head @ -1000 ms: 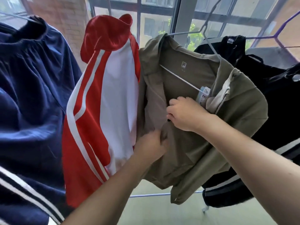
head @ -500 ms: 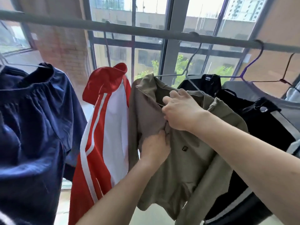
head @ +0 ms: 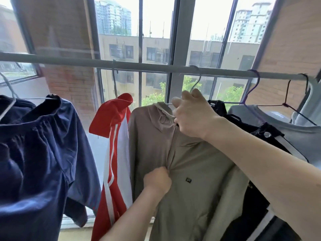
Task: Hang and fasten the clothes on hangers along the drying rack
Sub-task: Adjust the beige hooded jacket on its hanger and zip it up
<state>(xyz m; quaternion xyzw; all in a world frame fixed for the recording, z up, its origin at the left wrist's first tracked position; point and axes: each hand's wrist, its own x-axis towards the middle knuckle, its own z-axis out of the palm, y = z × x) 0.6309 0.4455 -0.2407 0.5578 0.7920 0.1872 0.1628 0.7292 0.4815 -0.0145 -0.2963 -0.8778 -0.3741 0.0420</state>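
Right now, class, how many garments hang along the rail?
6 visible: navy top far left, red-and-white jacket, khaki jacket in both hands, black jacket, grey top, pale garment at the right edge. Others may hide behind.

Window frame [head: 174, 49] spans the background, its grey mullions running from 12 down toward 6. Through the glass at 12: tan low-rise building [head: 156, 51] with dark windows. Pale high-rise towers at 11 [head: 112, 18] and 1 [head: 248, 23]. Green treetops [head: 156, 96] near centre. Brick wall [head: 69, 87] at 10; more brick [head: 286, 49] at 2.
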